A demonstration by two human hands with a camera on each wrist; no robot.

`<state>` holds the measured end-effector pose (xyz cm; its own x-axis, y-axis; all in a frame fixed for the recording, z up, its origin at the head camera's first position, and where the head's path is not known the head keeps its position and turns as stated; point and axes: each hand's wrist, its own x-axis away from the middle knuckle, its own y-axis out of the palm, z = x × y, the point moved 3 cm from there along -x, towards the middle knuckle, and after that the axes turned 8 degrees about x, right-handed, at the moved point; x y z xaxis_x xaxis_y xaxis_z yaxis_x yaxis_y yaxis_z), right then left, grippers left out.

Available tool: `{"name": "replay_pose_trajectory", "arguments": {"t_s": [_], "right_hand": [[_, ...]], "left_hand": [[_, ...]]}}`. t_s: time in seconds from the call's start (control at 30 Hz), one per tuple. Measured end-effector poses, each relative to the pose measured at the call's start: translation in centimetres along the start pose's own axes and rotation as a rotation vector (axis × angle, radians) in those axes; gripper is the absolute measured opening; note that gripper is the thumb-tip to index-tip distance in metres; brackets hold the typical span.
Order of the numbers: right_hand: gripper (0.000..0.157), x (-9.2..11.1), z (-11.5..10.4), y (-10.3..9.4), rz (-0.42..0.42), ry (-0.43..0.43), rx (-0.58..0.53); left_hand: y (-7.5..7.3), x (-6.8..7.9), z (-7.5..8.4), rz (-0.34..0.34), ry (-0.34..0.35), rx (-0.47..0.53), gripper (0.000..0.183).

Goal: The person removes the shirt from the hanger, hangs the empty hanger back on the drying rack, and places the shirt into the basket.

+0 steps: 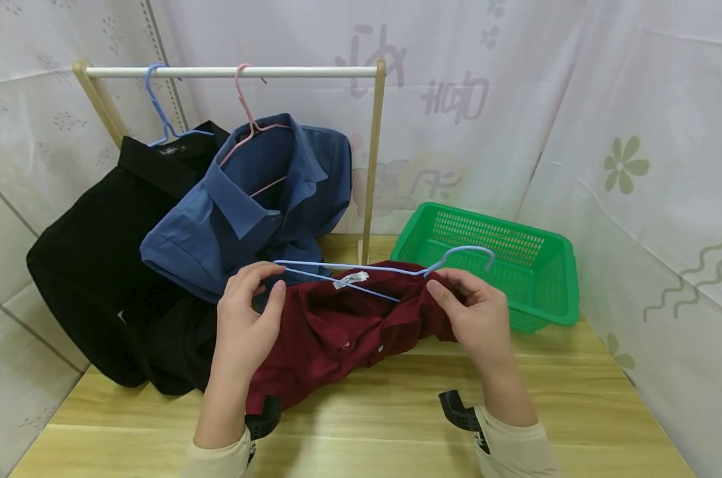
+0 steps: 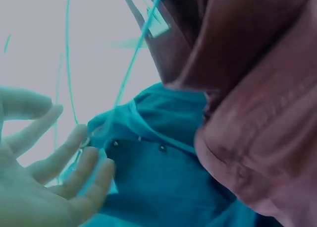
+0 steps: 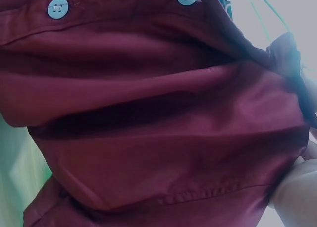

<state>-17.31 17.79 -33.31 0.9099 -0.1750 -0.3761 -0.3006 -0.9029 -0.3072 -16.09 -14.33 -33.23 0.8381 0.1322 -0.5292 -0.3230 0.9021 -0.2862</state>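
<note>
Maroon shirt (image 1: 321,338) sat lower-centre in the frame, your right hand (image 1: 479,320) pinching its fabric, seemingly to steady it against the blue hanger (image 1: 384,268); your left hand (image 1: 245,318) spread loosely, contact unclear.

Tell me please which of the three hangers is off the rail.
The blue hanger with the red shirt; the other blue hanger and the pink hanger hook over the white rail.
</note>
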Motion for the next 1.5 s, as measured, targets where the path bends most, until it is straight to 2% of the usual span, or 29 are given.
{"name": "replay_pose_trajectory", "arguments": {"t_s": [0.1,0.2,0.33,0.43,0.53,0.63,0.77,1.0,1.27,1.5], "right_hand": [[0.015,0.0,-0.1,0.4,-0.001,-0.055,0.045],[0.014,0.1,-0.1,1.0,0.006,-0.141,0.084],[0.016,0.3,-0.2,1.8,0.004,-0.245,0.134],[0.015,0.5,-0.5,2.3,-0.009,-0.305,0.201],[0.014,0.7,-0.9,2.6,-0.032,-0.347,0.245],[0.014,1.1,-1.3,2.9,-0.063,-0.368,0.253],[0.015,1.5,-1.4,3.2,-0.075,-0.402,0.293],[0.013,1.7,-1.7,3.6,-0.044,-0.549,0.412],[0.007,2.0,-1.7,4.0,-0.099,-0.509,0.533],[0.009,2.1,-1.7,4.0,-0.099,-0.526,0.532]], "left_hand": [[0.9,0.0,1.2,0.008,0.167,-0.038,0.021],[2.1,-0.1,2.2,-0.053,0.299,-0.051,0.025],[3.6,-0.1,3.0,-0.157,0.42,-0.102,0.028],[4.5,0.0,3.2,-0.196,0.466,-0.187,0.026],[5.3,0.1,3.3,-0.209,0.479,-0.257,0.025],[5.8,0.3,3.3,-0.209,0.468,-0.281,0.023],[6.2,0.6,3.1,-0.198,0.467,-0.282,0.016],[6.6,0.8,3.1,-0.194,0.455,-0.257,0.01],[7.1,1.1,3.0,-0.198,0.447,-0.199,0.008],[6.9,1.2,2.6,-0.226,0.334,-0.105,0.006]]}}
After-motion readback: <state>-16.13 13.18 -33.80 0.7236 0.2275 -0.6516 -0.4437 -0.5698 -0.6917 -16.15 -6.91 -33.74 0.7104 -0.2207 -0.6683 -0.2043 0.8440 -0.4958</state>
